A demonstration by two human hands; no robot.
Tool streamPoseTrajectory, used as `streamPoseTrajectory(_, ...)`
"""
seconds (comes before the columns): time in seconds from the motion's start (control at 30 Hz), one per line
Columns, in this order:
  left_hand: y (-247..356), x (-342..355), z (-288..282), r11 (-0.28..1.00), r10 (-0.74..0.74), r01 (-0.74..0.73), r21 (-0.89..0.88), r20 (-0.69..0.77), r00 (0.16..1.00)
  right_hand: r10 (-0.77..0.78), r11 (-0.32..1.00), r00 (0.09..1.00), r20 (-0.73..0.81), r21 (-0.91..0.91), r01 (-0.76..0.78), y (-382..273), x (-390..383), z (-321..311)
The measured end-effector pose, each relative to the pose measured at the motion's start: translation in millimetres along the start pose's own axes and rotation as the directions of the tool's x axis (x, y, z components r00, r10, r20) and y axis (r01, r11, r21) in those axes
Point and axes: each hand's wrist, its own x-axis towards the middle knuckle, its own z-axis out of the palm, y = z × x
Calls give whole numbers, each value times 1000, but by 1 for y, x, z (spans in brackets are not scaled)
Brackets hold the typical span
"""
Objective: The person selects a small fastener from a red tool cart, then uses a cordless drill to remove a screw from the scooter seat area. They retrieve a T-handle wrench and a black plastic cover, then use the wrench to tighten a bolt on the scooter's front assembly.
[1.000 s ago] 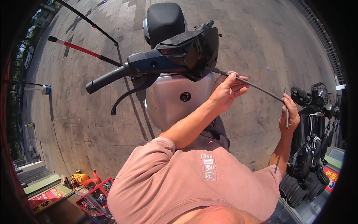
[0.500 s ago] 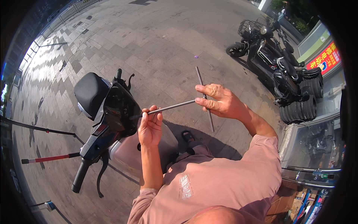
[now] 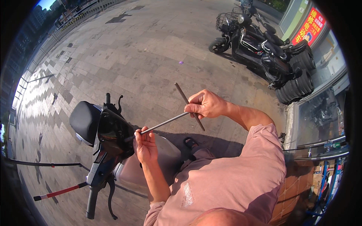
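Note:
A grey metal T-handle tool [image 3: 167, 121] runs from the black front cowl [image 3: 114, 132] of a scooter up to my right hand [image 3: 202, 104], which is closed on it where its crossbar [image 3: 180, 91] joins the shaft. My left hand [image 3: 146, 146] has its fingertips pinched on the shaft close to the cowl; where the tip sits is hidden. The scooter has a black seat [image 3: 83, 121], a handlebar grip [image 3: 91, 201] with a brake lever, and a silver-grey front panel [image 3: 132, 168] beside my left forearm.
Black scooters [image 3: 256, 52] stand at the upper right, with stacked tyres [image 3: 303, 83] by a glass shopfront [image 3: 316, 116] and a red sign. Red-and-black poles [image 3: 56, 193] lie low at the left. A railing edges the pavement [image 3: 83, 64]. My sandalled foot [image 3: 190, 142] shows beside the scooter.
My view has swung rightward since a second ago. In the last half second my right hand's fingers have closed round the tool's crossbar junction; my left hand stays near the cowl.

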Motion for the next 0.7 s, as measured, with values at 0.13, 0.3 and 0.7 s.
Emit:
streamPoseTrajectory(0.13,1,0,1,999,7,-5,41,-65,998,-70,943,996,-47,322,81,0,1,4)
streamPoseTrajectory(0.3,1,1,2,1000,12,-10,24,-53,999,-875,276,483,23,-796,538,4,-4,-9)
streamPoseTrajectory(0.7,-14,-2,23,997,-43,46,-55,51,998,124,964,992,37,233,-129,-1,-3,1)
